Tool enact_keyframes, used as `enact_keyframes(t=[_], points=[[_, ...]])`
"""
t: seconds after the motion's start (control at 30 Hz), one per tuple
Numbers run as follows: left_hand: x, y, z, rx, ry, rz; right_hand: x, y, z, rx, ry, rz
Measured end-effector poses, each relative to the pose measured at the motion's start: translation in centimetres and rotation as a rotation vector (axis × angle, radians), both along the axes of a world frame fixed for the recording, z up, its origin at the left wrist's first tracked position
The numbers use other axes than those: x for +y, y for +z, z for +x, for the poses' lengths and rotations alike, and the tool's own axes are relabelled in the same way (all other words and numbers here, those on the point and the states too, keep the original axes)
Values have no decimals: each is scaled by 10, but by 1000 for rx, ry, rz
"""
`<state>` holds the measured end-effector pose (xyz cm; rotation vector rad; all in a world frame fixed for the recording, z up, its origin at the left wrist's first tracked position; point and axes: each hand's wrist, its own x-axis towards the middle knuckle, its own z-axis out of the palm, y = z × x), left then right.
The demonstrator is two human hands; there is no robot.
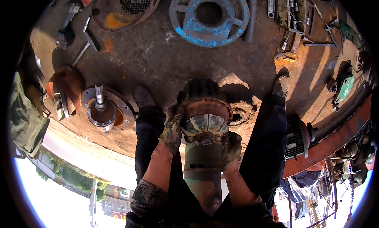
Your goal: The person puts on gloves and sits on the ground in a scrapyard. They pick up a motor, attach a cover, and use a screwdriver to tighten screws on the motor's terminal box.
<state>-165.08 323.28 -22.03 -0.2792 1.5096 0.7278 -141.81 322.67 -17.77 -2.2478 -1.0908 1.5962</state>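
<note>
Showing between the person's legs, a long metal machine points toward a blue-painted ring. Leftward sits a flanged part with a shaft. The left hand is clamped on the machine's left side, the right hand on its right.

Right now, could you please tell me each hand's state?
Left hand: holding the metal assembly by its left side.
Right hand: against its right side; finger closure cannot be told.
</note>
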Motion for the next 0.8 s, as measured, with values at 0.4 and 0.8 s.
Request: enact_keyframes(t=[0.4, 0.8], points=[[27, 8, 28, -10, 364, -75, 92, -56, -12, -87, 919, 513], [60, -15, 101, 176, 247, 65, 178, -76, 17, 317, 178, -129]])
